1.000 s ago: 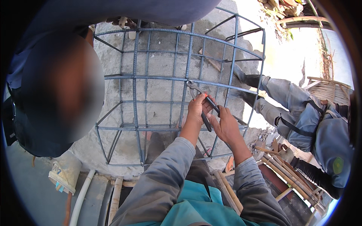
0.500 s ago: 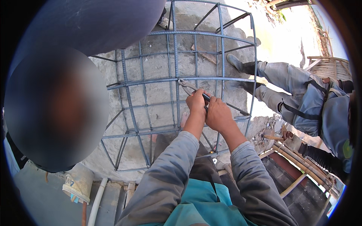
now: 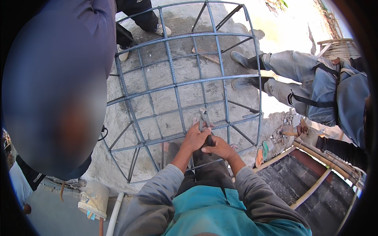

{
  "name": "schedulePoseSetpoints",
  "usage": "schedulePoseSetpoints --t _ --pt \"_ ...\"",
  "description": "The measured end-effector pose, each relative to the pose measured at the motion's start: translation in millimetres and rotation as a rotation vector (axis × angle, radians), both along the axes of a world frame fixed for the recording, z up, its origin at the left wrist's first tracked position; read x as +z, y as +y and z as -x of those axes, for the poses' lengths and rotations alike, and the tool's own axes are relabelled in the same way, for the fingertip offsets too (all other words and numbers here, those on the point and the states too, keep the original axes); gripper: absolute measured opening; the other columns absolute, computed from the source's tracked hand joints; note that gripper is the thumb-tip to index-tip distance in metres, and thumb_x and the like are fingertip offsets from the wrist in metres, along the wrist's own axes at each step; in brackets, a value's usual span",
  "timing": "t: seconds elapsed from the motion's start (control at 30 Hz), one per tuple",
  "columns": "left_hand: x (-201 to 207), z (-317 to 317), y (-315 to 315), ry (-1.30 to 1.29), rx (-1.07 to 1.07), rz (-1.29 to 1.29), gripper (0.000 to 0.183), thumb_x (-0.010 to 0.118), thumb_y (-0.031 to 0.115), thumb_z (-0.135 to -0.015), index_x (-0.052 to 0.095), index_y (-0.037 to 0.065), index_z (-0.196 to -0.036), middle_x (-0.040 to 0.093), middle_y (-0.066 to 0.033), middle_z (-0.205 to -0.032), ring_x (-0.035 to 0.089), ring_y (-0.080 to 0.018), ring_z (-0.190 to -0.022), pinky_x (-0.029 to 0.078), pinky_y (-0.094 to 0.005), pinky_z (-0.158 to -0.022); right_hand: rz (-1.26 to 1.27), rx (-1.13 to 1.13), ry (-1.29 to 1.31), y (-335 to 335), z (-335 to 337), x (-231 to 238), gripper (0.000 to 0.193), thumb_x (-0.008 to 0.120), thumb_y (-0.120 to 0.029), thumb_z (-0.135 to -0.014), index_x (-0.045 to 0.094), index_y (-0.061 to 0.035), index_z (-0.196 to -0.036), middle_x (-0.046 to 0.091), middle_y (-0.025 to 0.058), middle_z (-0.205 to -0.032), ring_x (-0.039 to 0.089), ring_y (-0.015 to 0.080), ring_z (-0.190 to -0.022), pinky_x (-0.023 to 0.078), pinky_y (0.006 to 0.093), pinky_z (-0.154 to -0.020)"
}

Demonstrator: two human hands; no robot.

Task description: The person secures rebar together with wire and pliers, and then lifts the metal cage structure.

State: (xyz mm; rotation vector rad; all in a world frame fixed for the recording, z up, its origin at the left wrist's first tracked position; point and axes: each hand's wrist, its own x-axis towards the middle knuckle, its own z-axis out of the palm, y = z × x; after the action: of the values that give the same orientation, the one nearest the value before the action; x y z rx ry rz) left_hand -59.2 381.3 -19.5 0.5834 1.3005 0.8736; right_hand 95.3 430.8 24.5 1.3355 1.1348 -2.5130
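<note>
A pair of pincers [image 3: 204,117] with dark handles points away from me, its jaws at the far end. My left hand [image 3: 195,137] is closed round it just below the jaws. Lower on the handles, my right hand [image 3: 222,149] grips with the thumb across. Both hands are over the near side of a steel rebar cage [image 3: 176,85], whose bars cross in a grid. The pincers' jaws lie apart from the central bar crossing. My fingers partly hide the handles.
To the left a person in dark clothing [image 3: 92,35] leans in close. Another person's legs in grey trousers [image 3: 291,69] reach in from the right. A white bucket [image 3: 93,199] and a pale pipe [image 3: 115,214] are at lower left; bamboo poles [image 3: 311,188] edge dark sheeting at lower right.
My hands have drawn the pincers back toward me, off the central bar crossing. The view has shifted, and more of the left person's legs and shoes shows at the back.
</note>
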Motion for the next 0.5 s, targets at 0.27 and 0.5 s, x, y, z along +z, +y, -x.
schedulePoseSetpoints --t 0.27,0.5 --pt "76.0 -30.4 -53.2 0.275 -0.135 -0.328 0.054 0.063 0.024 -0.082 0.051 0.003 -0.131 0.057 -0.0178 -0.121 0.057 -0.0315 -0.111 0.045 -0.038 -0.093 -0.393 0.143 -0.197 -18.0 -80.1 67.3 0.016 0.058 -0.012 -0.094 0.067 -0.002 -0.103 0.068 0.006 -0.087 0.062 0.0107 -0.079 0.05 0.026 -0.072" --pt "39.0 44.5 -231.4 0.479 0.011 0.028 0.039 0.059 0.007 -0.084 0.057 -0.001 -0.123 0.066 -0.0161 -0.104 0.064 -0.0246 -0.09 0.051 -0.0344 -0.079 -0.82 -0.786 -0.238 -45.5 -148.0 51.0 0.027 0.05 -0.007 -0.097 0.057 0.0024 -0.122 0.065 0.0097 -0.113 0.065 0.0186 -0.096 0.053 0.0308 -0.083"
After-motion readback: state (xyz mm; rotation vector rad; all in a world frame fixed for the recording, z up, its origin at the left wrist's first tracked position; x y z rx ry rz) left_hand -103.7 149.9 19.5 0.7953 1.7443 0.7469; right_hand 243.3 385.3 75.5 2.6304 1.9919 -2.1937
